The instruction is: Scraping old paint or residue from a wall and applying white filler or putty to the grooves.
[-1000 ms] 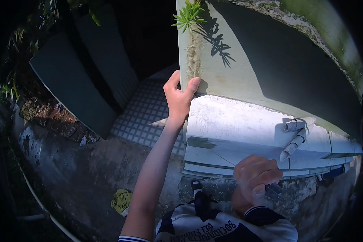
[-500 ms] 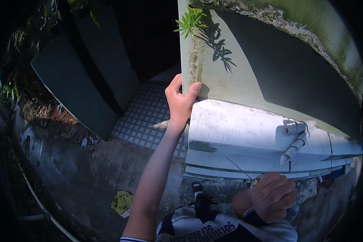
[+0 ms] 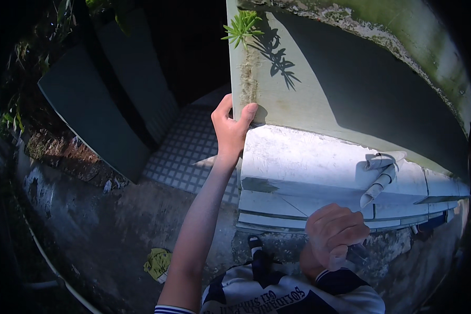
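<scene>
My left hand [image 3: 231,125] grips the upright edge of a pale green wall [image 3: 285,104], thumb on its face and fingers round the side. A small green spiky plant [image 3: 243,29] grows above it, over a rough crusted streak. My right hand [image 3: 336,235], at lower right, is closed on the dark, see-through handle [image 3: 357,254] of a tool; its thin rod [image 3: 293,205] points up and left in front of the white ledge [image 3: 298,154]. Two white tube-like pieces [image 3: 377,186] lie on the ledge, above my right hand.
Left are dark panels [image 3: 94,115], a checked tiled floor [image 3: 172,152] and a patch of debris [image 3: 68,152] with foliage above. A yellow-green cloth [image 3: 157,261] lies on the stained concrete ground. A pale pipe [image 3: 52,261] runs along the lower left. A mossy ledge [image 3: 418,36] edges the top right.
My right hand dropped down and right half a second ago and is now back up and left with the tool. My left hand keeps its grip on the wall edge.
</scene>
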A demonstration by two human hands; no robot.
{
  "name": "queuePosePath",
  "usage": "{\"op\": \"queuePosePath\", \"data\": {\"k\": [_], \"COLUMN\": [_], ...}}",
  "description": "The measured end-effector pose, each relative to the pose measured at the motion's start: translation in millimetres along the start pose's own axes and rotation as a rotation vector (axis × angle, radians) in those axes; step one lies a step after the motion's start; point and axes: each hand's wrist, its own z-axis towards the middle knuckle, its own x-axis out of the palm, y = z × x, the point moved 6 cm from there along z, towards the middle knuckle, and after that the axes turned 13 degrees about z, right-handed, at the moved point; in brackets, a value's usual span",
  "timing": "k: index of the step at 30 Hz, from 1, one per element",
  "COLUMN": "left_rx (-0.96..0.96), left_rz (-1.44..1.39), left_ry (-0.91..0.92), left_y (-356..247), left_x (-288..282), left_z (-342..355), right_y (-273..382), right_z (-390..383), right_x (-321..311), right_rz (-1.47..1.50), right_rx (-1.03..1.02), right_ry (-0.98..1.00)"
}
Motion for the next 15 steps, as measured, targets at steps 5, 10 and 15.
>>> {"op": "queuePosePath", "data": {"k": [5, 10, 15], "left_rx": [-0.002, -0.002, 0.000], "left_rz": [-0.002, 0.000, -0.018], "left_ry": [-0.006, 0.005, -0.002], "left_y": [1, 3, 4], "left_x": [-6, -3, -3], "left_z": [-1, 1, -1], "right_y": [-15, -18, -15], "right_z": [19, 16, 24], "right_x": [38, 43, 46], "right_rz": [0.006, 0.078, -0.034], "right_rx": [0.189, 0.299, 0.205], "right_ry": [0.542, 0.482, 0.495]}}
